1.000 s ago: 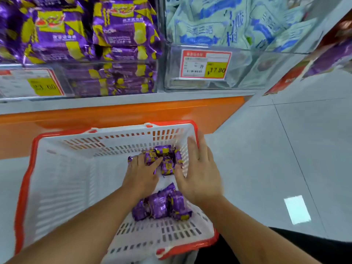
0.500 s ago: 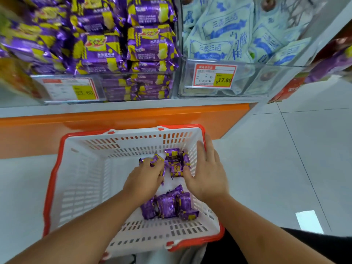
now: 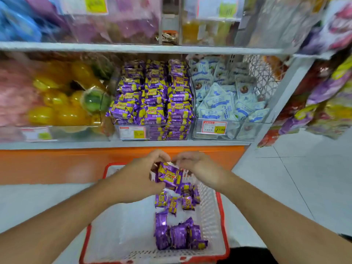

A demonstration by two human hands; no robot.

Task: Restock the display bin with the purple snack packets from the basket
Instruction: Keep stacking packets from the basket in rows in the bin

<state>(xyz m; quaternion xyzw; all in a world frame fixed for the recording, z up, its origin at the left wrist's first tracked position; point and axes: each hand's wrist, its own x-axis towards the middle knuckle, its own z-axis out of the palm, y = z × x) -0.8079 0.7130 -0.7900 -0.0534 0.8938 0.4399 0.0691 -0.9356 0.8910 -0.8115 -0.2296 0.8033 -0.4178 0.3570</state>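
A white basket with a red rim [image 3: 222,216] sits on the floor below the shelf. Several purple snack packets [image 3: 179,236] lie in its right half. My left hand [image 3: 141,176] and my right hand [image 3: 198,168] are raised above the basket's far end, both closed around a small bunch of purple packets [image 3: 169,175] held between them. Straight ahead on the lower shelf stands the clear display bin [image 3: 154,133], stacked high with the same purple and yellow packets [image 3: 152,100].
A bin of pale blue packets [image 3: 226,103] stands right of the purple bin; yellow and green goods [image 3: 64,103] fill the bin on the left. An orange base panel [image 3: 57,162] runs under the shelf. More hanging packets [image 3: 327,96] are at the right, above grey floor tiles [image 3: 304,183].
Both hands gathered packets inside the basket, then rose with a bunch held between them. The view tilted up, bringing the whole shelf and the bin into sight.
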